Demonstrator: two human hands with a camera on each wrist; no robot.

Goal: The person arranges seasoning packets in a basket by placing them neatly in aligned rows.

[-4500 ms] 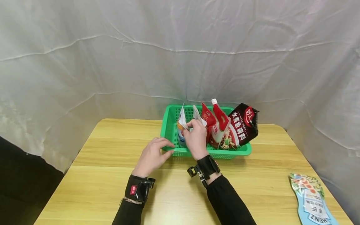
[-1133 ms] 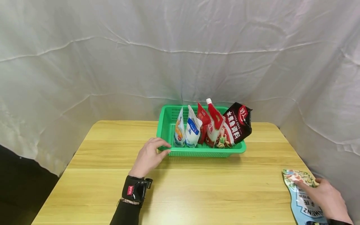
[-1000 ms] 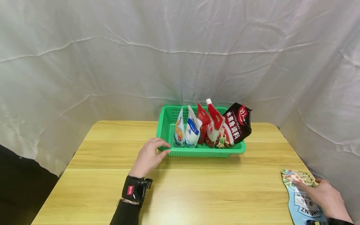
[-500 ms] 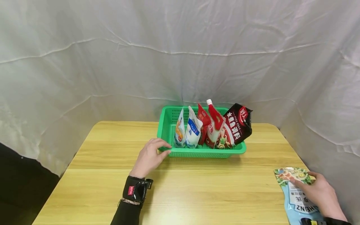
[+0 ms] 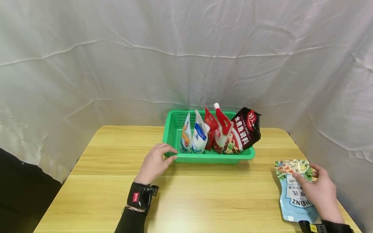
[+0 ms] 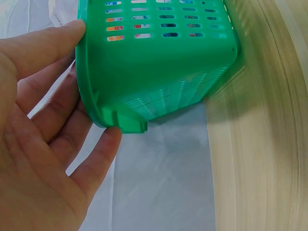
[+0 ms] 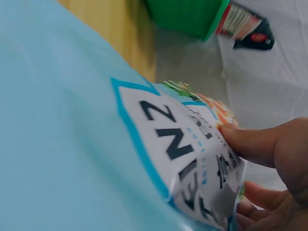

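The right hand (image 5: 319, 191) has its grip on a light blue pouch (image 5: 295, 194), thumb on the printed face and fingers (image 7: 257, 192) curled behind its upper edge, as the right wrist view shows. The pouch lies at the right end of the bench (image 5: 204, 200), its top lifted a little toward the basket. It looks soft and light, a flexible film bag that will bend and sag if held by one corner; the glossy surface may slip, so the sealed top edge, where the hand already pinches, seems the firmest place to hold.

The left hand (image 5: 154, 163) grips the near left corner of the green basket (image 5: 172, 129), thumb along the wall and fingers (image 6: 94, 163) under the rim, holding it in place.

The basket is a stiff plastic mesh tray. Standing in it in a row, left to right: a white and orange packet (image 5: 185, 137), a white and blue packet (image 5: 199, 136), a red packet (image 5: 210, 124), a red spouted pouch (image 5: 222, 127) and a dark bag (image 5: 246, 129) leaning over the right rim. Its left end holds nothing.
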